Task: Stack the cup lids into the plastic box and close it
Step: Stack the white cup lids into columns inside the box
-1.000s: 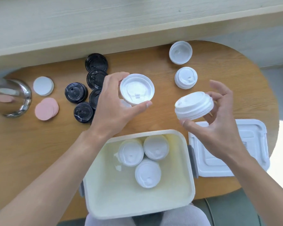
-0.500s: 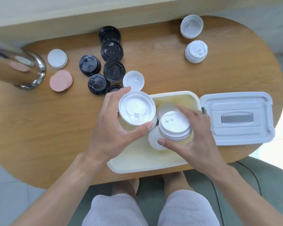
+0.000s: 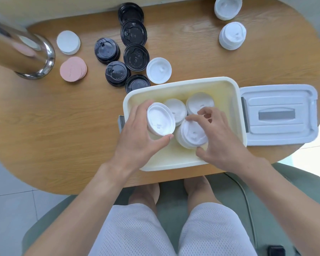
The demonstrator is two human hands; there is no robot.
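Filling the plastic box (image 3: 235, 115) is well under way but far from finished, by my reading: three white stacks sit inside it at frame centre, while plenty remains out on the wooden table (image 3: 192, 48). Black lids (image 3: 135, 58) cluster in the upper middle, a single white lid (image 3: 158, 70) lies just beyond the box's far rim, and two more white stacks (image 3: 232, 36) wait at the upper right. The box cover (image 3: 278, 115) lies off to the right of the box, so closing is not yet done.

The left hand (image 3: 137, 137) grips a tilted white lid (image 3: 160, 119), thumb under its near edge and fingers curled round the far side, held above the box's left part. The right hand (image 3: 222, 141) has curled fingers and thumb round the nearest stack in the box (image 3: 191, 135), fingertips touching its top rim. The held lid hangs just left of that stack, nearly touching it
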